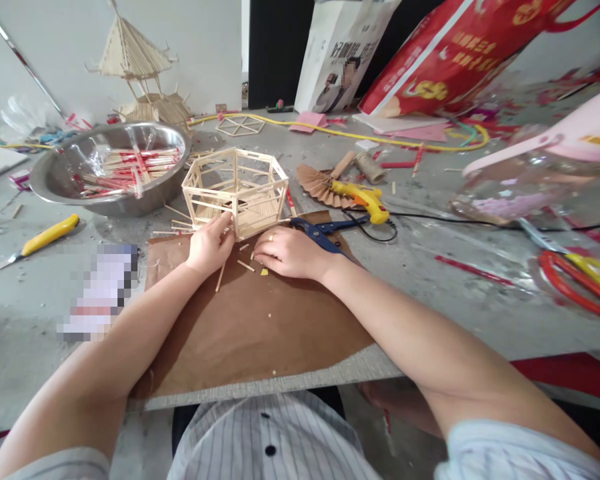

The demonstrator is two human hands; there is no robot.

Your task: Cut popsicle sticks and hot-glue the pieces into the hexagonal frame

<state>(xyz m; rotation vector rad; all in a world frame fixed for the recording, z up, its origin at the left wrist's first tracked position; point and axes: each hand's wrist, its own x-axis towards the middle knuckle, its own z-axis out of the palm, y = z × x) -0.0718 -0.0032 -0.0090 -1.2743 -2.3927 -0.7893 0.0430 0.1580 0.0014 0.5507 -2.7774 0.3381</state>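
Observation:
A hexagonal frame of thin wooden sticks (236,190) stands at the far edge of a brown paper sheet (250,327). My left hand (209,245) rests against the frame's near bottom corner, fingers curled and touching a stick there. My right hand (289,253) lies palm down on the paper just right of it, fingers bent and pressed onto small stick pieces; a ring shows on one finger. Loose stick offcuts (245,265) lie between the hands. Blue-handled scissors (325,230) lie right behind my right hand.
A steel bowl (55,177) of wrapped sticks sits at the left, with a yellow-handled knife (45,237) near it. A yellow glue gun (363,198) with a black cord lies at the right. A stick pagoda model (135,60) stands at the back. Red-and-yellow scissors (580,280) lie far right.

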